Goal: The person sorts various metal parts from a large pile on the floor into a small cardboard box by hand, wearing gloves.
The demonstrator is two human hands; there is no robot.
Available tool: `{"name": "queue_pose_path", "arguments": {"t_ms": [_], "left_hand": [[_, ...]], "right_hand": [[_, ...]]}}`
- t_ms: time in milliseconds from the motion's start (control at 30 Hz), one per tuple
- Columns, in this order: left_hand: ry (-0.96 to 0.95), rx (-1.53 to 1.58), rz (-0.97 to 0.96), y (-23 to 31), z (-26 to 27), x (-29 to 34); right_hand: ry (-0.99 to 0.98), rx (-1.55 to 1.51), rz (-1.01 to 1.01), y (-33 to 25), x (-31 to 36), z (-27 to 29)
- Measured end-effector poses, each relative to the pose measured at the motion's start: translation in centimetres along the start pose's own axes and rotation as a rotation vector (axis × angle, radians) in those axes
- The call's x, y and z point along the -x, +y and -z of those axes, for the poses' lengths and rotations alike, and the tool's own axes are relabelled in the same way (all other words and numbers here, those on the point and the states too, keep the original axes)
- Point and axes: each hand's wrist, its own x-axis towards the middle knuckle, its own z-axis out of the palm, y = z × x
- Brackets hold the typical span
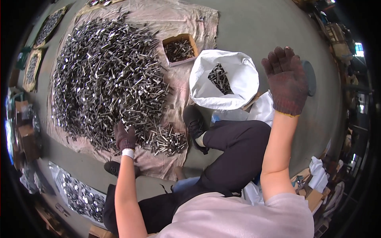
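Observation:
A wide heap of short metal pins (107, 79) lies on a stained pinkish cloth (202, 20) on the floor. My left hand (125, 138), in a dark red knit glove, rests at the heap's near edge with its fingers apart among the pins. Whether a pin lies under those fingers is hard to make out. Raised at the right, my right hand (285, 83) wears a matching glove; its fingers are stretched out and nothing shows in it. Between the hands stands a white woven sack (198, 87), mouth rolled open, with pins inside.
An open cardboard box (180, 61) of darker pins sits beyond the sack. A smaller pin pile (168, 141) lies near my shoe (194, 125). A blue-grey round object (310, 78) is behind my right hand. Round metal pieces (81, 196) cover a plastic sheet at the lower left.

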Motion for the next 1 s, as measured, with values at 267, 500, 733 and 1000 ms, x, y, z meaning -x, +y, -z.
{"name": "queue_pose_path", "arguments": {"t_ms": [267,500,733,1000], "left_hand": [[-0.253,-0.593,-0.083,7.7,3.1,-8.7],[-0.345,-0.524,-0.244,8.1,2.4,-12.9],[-0.243,-0.334,-0.374,6.5,1.1,-10.5],[-0.428,-0.588,-0.270,8.0,2.5,-10.3]], "right_hand": [[-0.149,0.047,0.018,0.5,0.1,-2.3],[-0.132,0.156,-0.020,1.7,0.1,-5.2],[-0.177,0.155,-0.102,2.5,-0.3,-5.7],[-0.462,0.221,-0.163,4.1,-1.0,-6.3]]}}
